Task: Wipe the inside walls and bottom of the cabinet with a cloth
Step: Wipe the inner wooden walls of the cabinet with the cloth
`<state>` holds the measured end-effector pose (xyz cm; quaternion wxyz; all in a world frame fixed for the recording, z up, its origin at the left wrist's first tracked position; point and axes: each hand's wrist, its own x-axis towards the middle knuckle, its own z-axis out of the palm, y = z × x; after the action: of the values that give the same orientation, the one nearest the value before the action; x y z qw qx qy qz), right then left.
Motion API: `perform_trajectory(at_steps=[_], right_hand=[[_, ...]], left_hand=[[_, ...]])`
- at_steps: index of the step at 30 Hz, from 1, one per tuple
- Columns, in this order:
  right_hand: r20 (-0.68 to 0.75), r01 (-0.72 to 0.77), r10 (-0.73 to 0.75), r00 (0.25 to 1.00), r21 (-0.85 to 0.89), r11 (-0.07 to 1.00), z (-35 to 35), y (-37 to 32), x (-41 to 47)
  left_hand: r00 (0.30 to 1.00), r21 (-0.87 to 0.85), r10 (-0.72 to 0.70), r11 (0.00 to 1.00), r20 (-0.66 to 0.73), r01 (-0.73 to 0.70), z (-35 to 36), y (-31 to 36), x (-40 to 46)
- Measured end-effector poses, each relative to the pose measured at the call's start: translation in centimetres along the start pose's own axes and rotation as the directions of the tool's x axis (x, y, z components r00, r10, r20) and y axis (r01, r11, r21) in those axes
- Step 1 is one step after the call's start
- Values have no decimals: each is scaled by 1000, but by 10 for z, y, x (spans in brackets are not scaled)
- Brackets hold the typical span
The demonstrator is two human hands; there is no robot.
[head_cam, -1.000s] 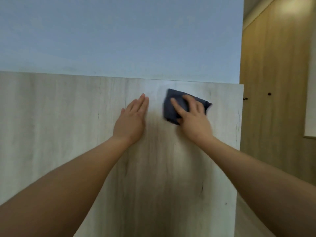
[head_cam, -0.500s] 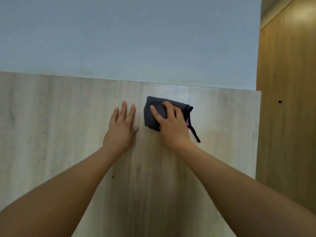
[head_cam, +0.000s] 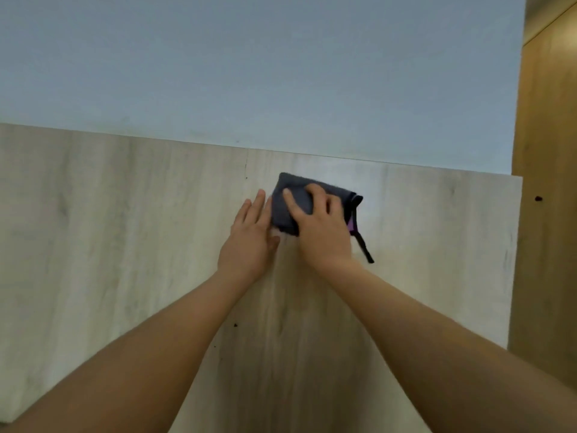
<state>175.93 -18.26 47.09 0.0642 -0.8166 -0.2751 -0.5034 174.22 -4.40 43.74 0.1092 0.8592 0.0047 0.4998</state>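
On the pale wood-grain cabinet panel (head_cam: 125,229), the left hand (head_cam: 249,242) is lying flat, fingers straight, just beside the cloth. Right of it, the right hand (head_cam: 321,232) is pressing the folded dark grey cloth (head_cam: 296,198) against the panel, fingers curling over it, a dark strap (head_cam: 363,248) trailing below.

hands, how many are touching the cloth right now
1. The right hand lies on the dark cloth, fingers curled over it, pressing it to the pale wood panel. The left hand lies flat on the panel just beside the cloth; contact there is unclear.
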Motion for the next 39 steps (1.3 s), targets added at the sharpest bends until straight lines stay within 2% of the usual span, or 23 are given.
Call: perform_trajectory(at_steps=[2,4,6,8,11,13,16,18,19,22,24,26,28,29,30,33,34,36,39], right_hand=[[89,71,-74,993,38,997,12,-14,-19],[189,134,-137,972,27,991,17,-12,-40],[198,125,-130,971,36,991,13,6,-50],[143,32,-35,989,23,999,4,27,-46],[59,-187,186,981,13,982,-7,35,-20],[3,-226,226,974,-2,974,-2,16,-4],[-26,-74,75,997,31,997,16,-23,-4],[41,2,-5,999,96,995,30,-38,-23],[69,29,-37,997,115,993,36,-36,-34],[28,61,-65,997,112,992,38,-8,-64],[-39,-29,32,999,67,997,29,25,-68],[-2,-220,221,975,112,969,12,47,-57],[-34,-377,387,921,160,912,5,46,-48],[-30,-399,408,913,149,905,6,36,-47],[-26,-372,378,926,124,920,9,24,-49],[-64,-102,104,993,32,994,25,-2,-66],[-14,-50,50,999,39,998,26,-1,-69],[105,-55,46,993,79,995,24,19,-71],[13,-170,169,986,100,980,15,64,-84]], left_hand=[[998,17,-56,998,-15,57,0,-10,-10],[991,39,-129,991,27,128,-2,-19,-23],[984,27,-155,988,86,153,-5,-21,-32],[985,12,-139,990,101,138,-5,-20,-32],[989,-19,-128,991,78,130,-2,-23,-33],[990,-20,-116,993,74,118,-1,-24,-34],[992,-28,-104,994,64,106,-1,-27,-32],[992,-55,-103,993,69,107,0,-28,-32],[992,-56,-104,993,72,108,1,-28,-33],[991,-22,-110,993,81,112,0,-26,-34],[989,-32,-114,993,97,117,0,-24,-34],[987,-46,-126,990,102,131,-2,-24,-34],[986,-46,-129,990,110,134,-2,-25,-33],[985,-43,-129,990,116,135,-2,-24,-33],[985,-34,-129,990,116,134,-1,-23,-34],[984,30,-141,990,113,138,-1,-20,-33],[982,63,-153,987,111,147,-2,-19,-33],[983,140,-168,978,75,156,-2,-12,-33],[998,154,-64,986,-4,64,9,15,-35]])
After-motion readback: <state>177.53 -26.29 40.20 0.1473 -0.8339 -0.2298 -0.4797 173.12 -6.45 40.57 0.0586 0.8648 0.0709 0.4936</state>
